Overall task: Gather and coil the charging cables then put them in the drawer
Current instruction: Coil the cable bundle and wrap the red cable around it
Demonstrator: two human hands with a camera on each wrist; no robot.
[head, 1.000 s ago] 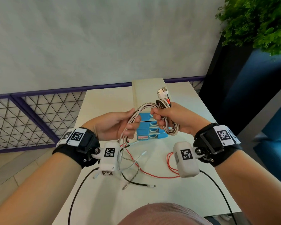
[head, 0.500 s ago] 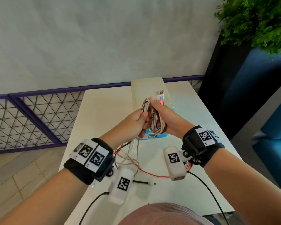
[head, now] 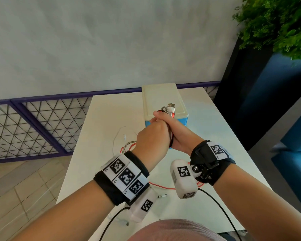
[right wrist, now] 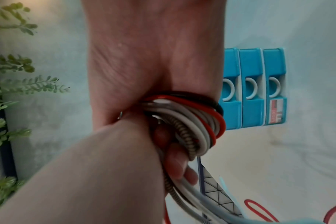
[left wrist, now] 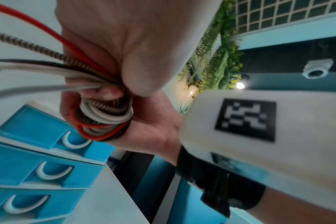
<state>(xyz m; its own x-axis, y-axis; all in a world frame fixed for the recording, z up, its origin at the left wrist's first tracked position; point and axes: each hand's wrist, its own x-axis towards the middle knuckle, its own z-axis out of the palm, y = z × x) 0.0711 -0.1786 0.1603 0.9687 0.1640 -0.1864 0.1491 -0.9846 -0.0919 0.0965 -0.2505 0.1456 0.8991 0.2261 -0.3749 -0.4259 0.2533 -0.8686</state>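
Head view: both hands meet above the tabletop [head: 109,117], in front of the blue drawer unit [head: 163,98] that stands at its far edge. The right hand [head: 181,136] grips the cable bundle [head: 169,110], whose plugs poke up past the knuckles. The left hand [head: 153,138] closes against it. Trailing strands [head: 129,145] drop to the tabletop towards its left edge.

Left wrist view: the left hand [left wrist: 115,45] is clenched round red, braided, black and grey strands. The coiled cable bundle [left wrist: 104,119] sits in the right hand [left wrist: 155,130].

Right wrist view: the right hand [right wrist: 153,53] grasps the cable bundle [right wrist: 194,121], and the left hand [right wrist: 105,159] holds the strands leaving it. The drawer unit [right wrist: 253,91] is behind.
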